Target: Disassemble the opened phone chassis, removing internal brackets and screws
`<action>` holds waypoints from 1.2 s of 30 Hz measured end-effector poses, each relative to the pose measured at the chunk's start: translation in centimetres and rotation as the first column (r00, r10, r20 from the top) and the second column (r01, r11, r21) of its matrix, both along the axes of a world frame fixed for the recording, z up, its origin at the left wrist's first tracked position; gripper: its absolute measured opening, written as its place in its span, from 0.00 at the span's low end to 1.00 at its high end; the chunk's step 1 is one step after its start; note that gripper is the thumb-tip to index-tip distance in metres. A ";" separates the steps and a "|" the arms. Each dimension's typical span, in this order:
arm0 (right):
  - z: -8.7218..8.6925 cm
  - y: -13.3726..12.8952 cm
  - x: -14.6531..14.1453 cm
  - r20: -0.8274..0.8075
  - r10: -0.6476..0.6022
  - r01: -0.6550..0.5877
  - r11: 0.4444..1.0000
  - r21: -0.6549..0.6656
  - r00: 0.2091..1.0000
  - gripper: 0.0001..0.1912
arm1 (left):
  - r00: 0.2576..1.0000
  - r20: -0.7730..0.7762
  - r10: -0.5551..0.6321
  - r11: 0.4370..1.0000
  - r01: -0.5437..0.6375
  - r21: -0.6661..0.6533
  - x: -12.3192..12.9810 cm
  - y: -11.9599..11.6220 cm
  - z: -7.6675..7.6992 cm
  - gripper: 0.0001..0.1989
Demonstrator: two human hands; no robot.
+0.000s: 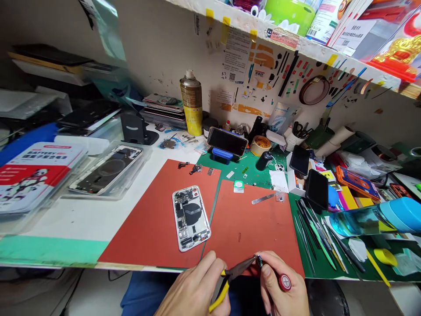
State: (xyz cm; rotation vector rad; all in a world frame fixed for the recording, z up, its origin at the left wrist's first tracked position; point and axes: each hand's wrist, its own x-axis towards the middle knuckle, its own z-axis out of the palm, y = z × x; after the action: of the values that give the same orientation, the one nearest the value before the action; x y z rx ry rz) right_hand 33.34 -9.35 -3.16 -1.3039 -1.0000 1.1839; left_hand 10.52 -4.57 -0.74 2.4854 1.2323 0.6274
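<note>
At the front edge of the red mat, my left hand (200,287) is closed around the yellow handles of pliers (238,267). The jaws point right and meet a small dark part (259,261), whose kind I cannot make out. My right hand (284,283) pinches this part between thumb and index finger. A screwdriver (285,282), its red end cap marked with a cross, is tucked among the fingers of the same hand. Beyond my left hand, an opened white phone housing (191,218) lies on the mat with its inner boards and cables exposed.
Small phone parts (196,169) lie at the mat's back edge. A metal strip (263,198) rests on the right mat. Tweezers and other slim tools (319,237) lie right, beside a blue bottle (371,217). Another phone housing (110,169) sits in a clear tray at left.
</note>
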 end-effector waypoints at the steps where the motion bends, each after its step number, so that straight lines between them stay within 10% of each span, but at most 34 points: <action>1: 0.0 0.0 0.0 0.009 0.002 -0.002 1.000 -0.002 1.000 0.12 | 1.000 -0.005 -0.002 1.000 0.002 -0.009 0.0 0.0 -0.1 0.13; 36: 1.9 1.0 0.7 0.294 -0.012 -0.024 0.993 0.119 0.956 0.12 | 1.000 0.026 -0.013 0.986 0.018 -0.168 -0.6 0.1 0.0 0.24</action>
State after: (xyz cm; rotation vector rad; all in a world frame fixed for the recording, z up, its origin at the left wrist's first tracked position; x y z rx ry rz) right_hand 34.05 -8.31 -1.24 -1.4057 -1.2721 0.9326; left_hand 9.91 -4.43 -0.70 2.3391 1.2032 0.5248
